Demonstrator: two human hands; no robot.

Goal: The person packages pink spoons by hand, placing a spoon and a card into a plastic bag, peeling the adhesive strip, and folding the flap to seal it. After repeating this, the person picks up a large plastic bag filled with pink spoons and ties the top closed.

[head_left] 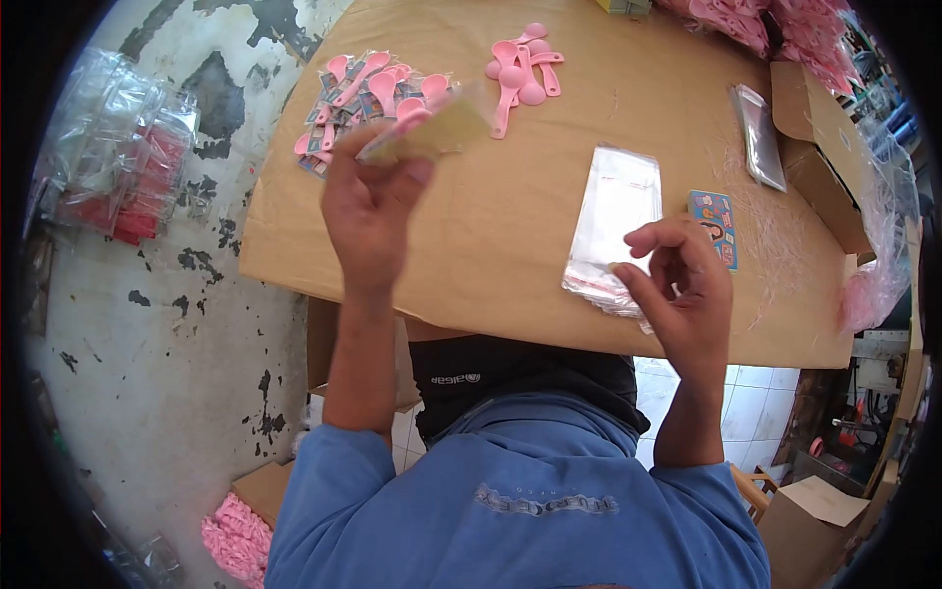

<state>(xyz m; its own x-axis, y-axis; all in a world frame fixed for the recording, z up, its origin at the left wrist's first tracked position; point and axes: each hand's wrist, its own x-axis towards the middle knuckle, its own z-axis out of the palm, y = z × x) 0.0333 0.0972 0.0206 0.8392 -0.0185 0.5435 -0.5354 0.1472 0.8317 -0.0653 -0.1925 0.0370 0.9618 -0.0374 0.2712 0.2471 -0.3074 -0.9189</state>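
My left hand [373, 211] is raised over the left part of the table, its fingers closed on a clear packet [432, 133]. The packet is blurred; a yellowish card and a bit of pink show in it. Behind it lies a pile of packed pink spoons [383, 90] with cards in clear bags. My right hand [692, 294] hovers by the stack of clear plastic bags [620, 201], thumb and forefinger curved and apart, nothing visible between them. A stack of blue printed cards [711, 221] sits just beyond this hand, partly covered by it.
Loose pink spoons [525, 74] lie at the far middle of the brown-covered table [471, 255]. To the right are another bundle of clear bags [758, 137] and an open cardboard box [824, 147]. Bagged pink items [726, 20] stand at the back right.
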